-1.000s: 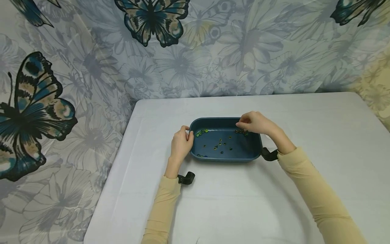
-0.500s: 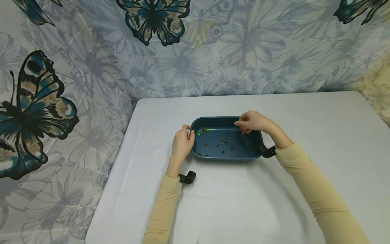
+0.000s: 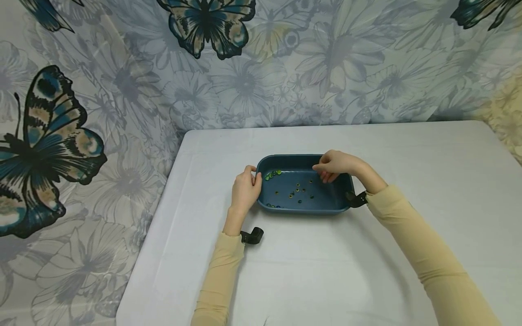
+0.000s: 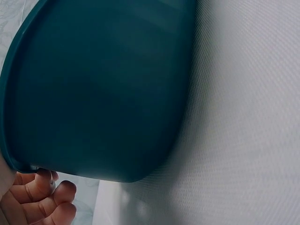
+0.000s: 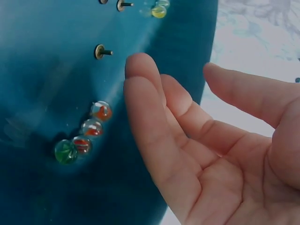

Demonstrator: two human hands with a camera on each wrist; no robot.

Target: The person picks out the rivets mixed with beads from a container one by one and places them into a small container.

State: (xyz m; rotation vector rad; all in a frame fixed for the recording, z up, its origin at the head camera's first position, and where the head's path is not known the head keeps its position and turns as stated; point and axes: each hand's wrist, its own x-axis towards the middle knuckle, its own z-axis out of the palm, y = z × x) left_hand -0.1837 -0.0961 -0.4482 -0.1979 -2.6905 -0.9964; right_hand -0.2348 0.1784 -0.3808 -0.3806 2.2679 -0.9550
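Observation:
A dark blue rectangular tray point(image 3: 306, 211) with raised walls sits on the table. My left hand point(image 3: 246, 189) grips its left rim, thumb over the edge and fingers outside; the left wrist view has those fingers point(image 4: 35, 194) curled beneath the lip. Inside the tray's far right corner is my right hand point(image 3: 337, 165), thumb apart from the fingers and nothing visible between them. Beside it in the right wrist view lie a green marble point(image 5: 65, 151) and several orange-streaked clear marbles point(image 5: 92, 127). Thumbtacks point(image 5: 98, 51) stand point up on the tray's floor.
Green marbles point(image 3: 272, 174) cluster at the tray's far left corner. More small pieces point(image 3: 274, 206) lie along its near left edge. White cloth covers the table point(image 3: 195, 181), and a butterfly-patterned curtain point(image 3: 244, 86) hangs behind it.
My right hand's fingers have loosened and reach lower into the tray, covering the marbles seen under them earlier in the head view. My left hand keeps its place on the rim.

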